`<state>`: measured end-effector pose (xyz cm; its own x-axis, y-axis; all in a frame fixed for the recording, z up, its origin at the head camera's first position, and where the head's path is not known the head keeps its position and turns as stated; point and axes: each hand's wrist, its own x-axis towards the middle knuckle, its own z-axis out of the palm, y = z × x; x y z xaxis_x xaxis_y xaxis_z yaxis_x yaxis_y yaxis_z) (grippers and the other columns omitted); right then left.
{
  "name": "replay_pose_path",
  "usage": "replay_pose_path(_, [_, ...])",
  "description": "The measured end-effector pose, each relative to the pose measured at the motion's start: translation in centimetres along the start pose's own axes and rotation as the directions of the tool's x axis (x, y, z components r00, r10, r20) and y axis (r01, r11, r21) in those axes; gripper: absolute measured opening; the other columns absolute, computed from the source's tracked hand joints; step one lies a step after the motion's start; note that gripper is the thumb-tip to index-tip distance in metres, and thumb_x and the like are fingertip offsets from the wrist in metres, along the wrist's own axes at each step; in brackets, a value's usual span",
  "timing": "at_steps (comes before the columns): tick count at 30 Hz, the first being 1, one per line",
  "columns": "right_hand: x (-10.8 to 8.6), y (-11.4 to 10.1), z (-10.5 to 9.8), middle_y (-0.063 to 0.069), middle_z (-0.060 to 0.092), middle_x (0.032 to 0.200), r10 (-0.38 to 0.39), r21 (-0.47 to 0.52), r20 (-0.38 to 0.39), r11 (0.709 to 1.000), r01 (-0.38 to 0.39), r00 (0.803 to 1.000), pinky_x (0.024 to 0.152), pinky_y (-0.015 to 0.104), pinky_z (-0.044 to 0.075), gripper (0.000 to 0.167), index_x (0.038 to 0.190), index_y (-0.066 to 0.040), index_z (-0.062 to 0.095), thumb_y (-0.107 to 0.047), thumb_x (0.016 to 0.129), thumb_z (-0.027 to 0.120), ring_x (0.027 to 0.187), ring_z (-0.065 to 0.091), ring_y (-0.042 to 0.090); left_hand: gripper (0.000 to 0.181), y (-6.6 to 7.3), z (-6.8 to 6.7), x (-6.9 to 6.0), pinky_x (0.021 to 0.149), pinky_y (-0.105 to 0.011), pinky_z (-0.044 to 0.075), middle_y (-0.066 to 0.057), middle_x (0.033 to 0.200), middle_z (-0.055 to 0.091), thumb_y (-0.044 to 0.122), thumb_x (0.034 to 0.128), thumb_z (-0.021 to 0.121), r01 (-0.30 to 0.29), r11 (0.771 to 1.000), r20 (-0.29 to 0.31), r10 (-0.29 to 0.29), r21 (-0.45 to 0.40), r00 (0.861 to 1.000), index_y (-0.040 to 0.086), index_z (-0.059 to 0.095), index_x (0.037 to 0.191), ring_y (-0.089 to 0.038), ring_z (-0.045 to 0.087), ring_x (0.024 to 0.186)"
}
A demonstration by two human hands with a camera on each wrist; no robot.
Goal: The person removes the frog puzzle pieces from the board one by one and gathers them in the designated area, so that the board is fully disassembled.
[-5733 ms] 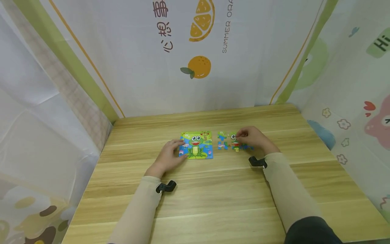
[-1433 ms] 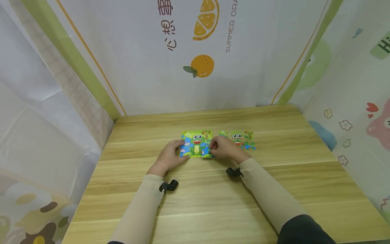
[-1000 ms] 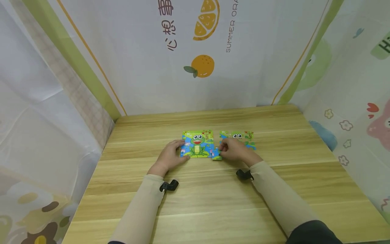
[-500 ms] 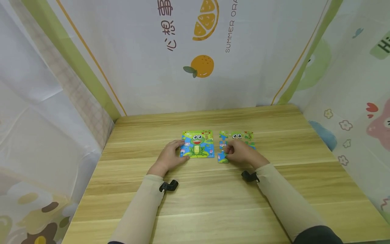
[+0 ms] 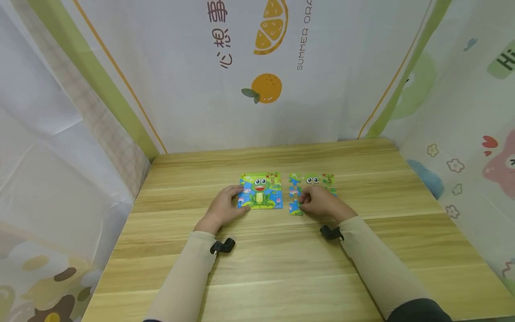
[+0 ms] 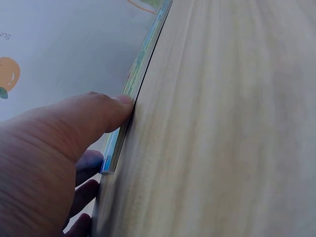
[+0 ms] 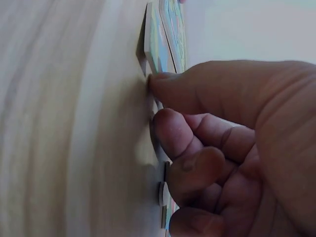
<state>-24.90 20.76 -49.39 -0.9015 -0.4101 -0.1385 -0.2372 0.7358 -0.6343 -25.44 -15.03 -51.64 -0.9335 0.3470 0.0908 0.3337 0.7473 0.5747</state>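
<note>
A square frog jigsaw puzzle (image 5: 259,191) lies flat near the middle of the wooden table. My left hand (image 5: 223,208) holds its left side, thumb at the near edge and fingers at the left edge; in the left wrist view the thumb (image 6: 106,111) presses the puzzle's edge. Just right of the puzzle, my right hand (image 5: 322,202) pinches a blue-and-green puzzle piece (image 5: 295,209). In the right wrist view that piece (image 7: 154,42) is slightly tilted, under the thumb and index finger. Other pieces of a matching frog picture, such as the eye piece (image 5: 312,180), lie around it, partly hidden by the hand.
A corner piece with a tree (image 5: 328,178) and a left-side piece (image 5: 295,179) lie in the same group. The wooden table (image 5: 257,268) ends at a printed curtain (image 5: 322,103) behind; more printed cloth hangs at both sides.
From the puzzle's lower right corner, my right hand has drawn the piece rightward to the near left of the separate pieces. My left hand has stayed on the puzzle.
</note>
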Motion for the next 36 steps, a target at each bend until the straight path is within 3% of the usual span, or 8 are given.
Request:
replay_pose_path(26, [-0.04,0.07,-0.16,0.001,0.066,0.089,0.036,0.015,0.005,0.999,-0.036,0.999,0.076,0.032,0.055,0.009,0.099,-0.011,0.072,-0.012,0.094,0.079,0.083,0.061,0.017,0.073,-0.05,0.06,-0.03,0.124,-0.047,0.034,-0.006,0.157,0.050,0.036,0.0888,0.085,-0.017,1.000,0.003,0.017,-0.007,1.000,0.006,0.057,0.149,-0.032,0.041,0.149])
replay_pose_path(36, [0.03,0.17,-0.21,0.002,0.065,0.088,0.001,0.016,-0.023,1.000,-0.001,1.000,0.076,0.033,0.056,0.010,0.101,-0.010,0.072,-0.012,0.093,0.079,0.081,0.060,0.018,0.073,0.16,-0.11,-0.11,0.124,-0.049,0.034,-0.007,0.158,0.050,0.036,0.0888,0.085,-0.028,1.000,0.009,0.028,-0.005,1.000,0.006,0.057,0.149,-0.034,0.041,0.148])
